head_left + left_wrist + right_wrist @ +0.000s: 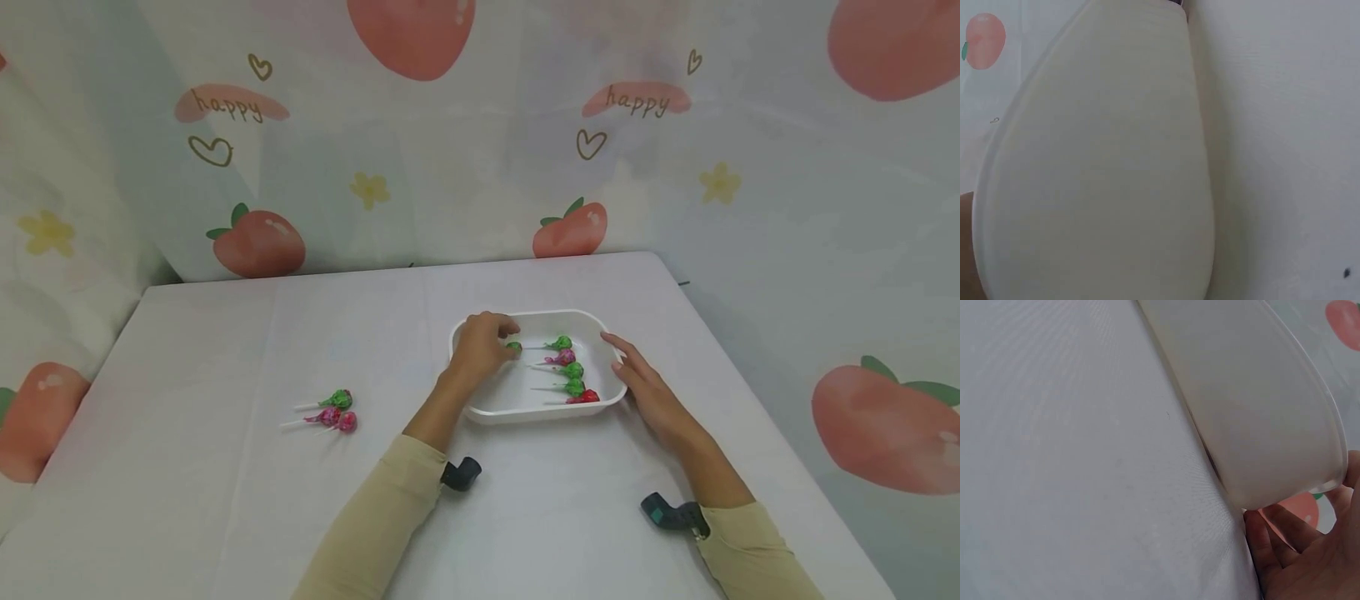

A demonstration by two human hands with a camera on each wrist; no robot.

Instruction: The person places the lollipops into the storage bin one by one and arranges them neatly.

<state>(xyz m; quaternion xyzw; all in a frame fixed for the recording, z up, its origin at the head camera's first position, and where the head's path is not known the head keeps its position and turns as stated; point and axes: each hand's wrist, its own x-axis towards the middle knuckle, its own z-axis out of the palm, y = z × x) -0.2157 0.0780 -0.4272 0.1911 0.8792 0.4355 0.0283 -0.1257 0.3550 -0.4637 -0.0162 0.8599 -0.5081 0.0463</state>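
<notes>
A white tray [491, 414] stands right of the table's middle with several lollipops [573, 370] in a column inside, sticks pointing left. My left hand [480, 346] reaches over its left side and pinches a green-wrapped lollipop [513, 346], most of it hidden by the fingers. At the tray's right end, my right hand [651, 392] holds the rim, thumb over the edge. The right wrist view shows fingers [1285, 528] against the tray's outer wall [1260, 425]. In the left wrist view the tray's wall [1104, 156] hides nearly all of the left hand.
Three more lollipops, one green [340, 399] and two pink [347, 422], lie on the white tablecloth [187, 467] left of the tray. Behind the table hangs a curtain [465, 167] printed with peaches.
</notes>
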